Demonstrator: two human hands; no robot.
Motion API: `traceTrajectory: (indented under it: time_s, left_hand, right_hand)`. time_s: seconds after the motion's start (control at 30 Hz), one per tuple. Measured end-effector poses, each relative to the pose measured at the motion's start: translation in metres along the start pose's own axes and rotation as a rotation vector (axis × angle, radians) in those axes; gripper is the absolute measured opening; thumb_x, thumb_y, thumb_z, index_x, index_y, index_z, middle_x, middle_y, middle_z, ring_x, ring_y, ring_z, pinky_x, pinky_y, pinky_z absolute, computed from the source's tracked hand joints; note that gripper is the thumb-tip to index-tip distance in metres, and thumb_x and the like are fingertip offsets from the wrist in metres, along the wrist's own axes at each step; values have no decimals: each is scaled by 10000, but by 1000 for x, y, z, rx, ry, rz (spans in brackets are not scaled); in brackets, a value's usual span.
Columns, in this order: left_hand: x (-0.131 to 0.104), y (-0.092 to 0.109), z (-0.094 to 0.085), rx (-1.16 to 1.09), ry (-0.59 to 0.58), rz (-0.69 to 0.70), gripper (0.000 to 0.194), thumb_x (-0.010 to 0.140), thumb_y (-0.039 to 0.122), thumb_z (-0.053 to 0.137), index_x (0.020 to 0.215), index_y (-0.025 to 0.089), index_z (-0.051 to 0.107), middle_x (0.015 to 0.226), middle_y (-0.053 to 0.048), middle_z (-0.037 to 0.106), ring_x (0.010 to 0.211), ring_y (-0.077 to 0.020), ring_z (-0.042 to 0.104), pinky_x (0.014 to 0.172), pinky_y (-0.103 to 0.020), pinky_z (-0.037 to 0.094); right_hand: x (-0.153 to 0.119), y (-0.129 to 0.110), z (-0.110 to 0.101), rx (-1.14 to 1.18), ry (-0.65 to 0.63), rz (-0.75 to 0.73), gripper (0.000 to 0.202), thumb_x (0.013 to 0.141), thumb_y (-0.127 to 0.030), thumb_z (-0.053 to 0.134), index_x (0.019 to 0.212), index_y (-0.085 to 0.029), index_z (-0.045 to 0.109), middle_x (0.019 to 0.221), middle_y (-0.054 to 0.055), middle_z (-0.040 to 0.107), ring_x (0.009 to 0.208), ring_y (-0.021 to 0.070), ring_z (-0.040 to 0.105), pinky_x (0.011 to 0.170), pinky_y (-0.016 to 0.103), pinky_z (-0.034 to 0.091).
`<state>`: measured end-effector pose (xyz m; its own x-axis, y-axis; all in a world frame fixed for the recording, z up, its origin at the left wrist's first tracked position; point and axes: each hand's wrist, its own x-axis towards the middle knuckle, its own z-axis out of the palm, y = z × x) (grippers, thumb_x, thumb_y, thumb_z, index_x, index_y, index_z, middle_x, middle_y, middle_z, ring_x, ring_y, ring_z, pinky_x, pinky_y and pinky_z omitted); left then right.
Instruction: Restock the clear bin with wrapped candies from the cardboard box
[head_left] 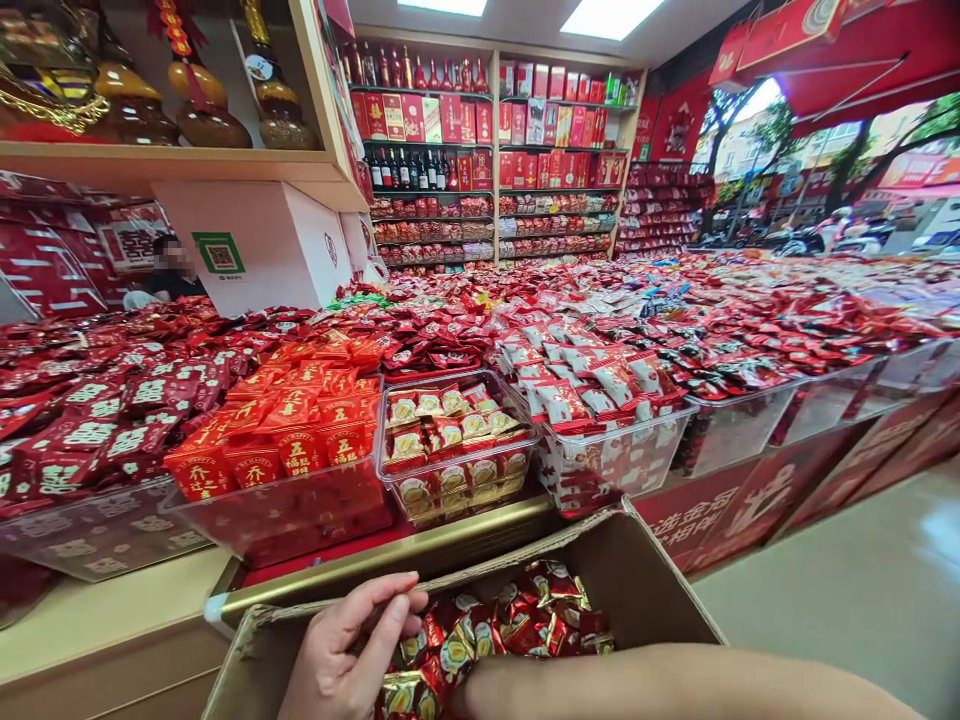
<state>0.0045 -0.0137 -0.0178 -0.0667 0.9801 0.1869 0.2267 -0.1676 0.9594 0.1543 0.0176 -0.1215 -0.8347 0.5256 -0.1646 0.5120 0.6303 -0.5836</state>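
An opened cardboard box (667, 590) sits in front of me, with a pile of red and gold wrapped candies (517, 620) inside. My left hand (356, 645) is over its left part, close to the far rim. Its fingers are curled and the thumb lies near the index finger; what they hold, if anything, is hidden. From the right, my forearm crosses the box, and my right hand (484, 690) is down among the candies with its fingers out of sight. Just beyond the box, a clear plastic bin (457, 462) holds similar candies in neat rows.
Left of that bin stands one with orange-red packets (300, 430); on its right is one with white and red packets (600, 390). More bins line the counter (97, 640). Shelves of bottles and boxes (495, 130) rise behind. A person (176, 270) is at the far left.
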Motion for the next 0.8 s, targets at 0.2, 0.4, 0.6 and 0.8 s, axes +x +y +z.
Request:
traceTrajectory:
  time_s: [0.2,0.4,0.6,0.8]
  left_hand:
    - [-2,8,10,146,-230,8,278,703,299,605,971,240,647,963,-48,690,890,-207,622,796,-266,488]
    - [-1,8,25,-108,-59,-209,244,738,314,576,946,210,648,925,-37,703,844,-187,632,753,-262,492]
    - [-2,20,29,-427,46,-405,331,714,315,609,1000,147,609,900,-80,708,777,-201,647,676,-286,514]
    - [0,19,24,-332,-7,-358,356,710,341,606,1012,155,578,874,-61,712,741,-183,649,667,-276,513]
  right_hand:
    - [-35,-33,-79,341,132,-98,325,738,-420,496,873,-145,604,678,-25,549,582,72,445,524,156,364]
    - [-37,-36,-79,786,178,-98,313,742,-435,498,729,-124,534,593,-21,502,510,65,439,499,183,378]
    - [-31,-33,-72,1144,43,-107,413,731,-542,448,700,-130,475,518,-18,524,383,42,417,432,176,363]
    - [-31,-32,-70,1134,93,-76,431,729,-555,436,700,-127,476,541,-8,536,420,56,455,472,198,393]
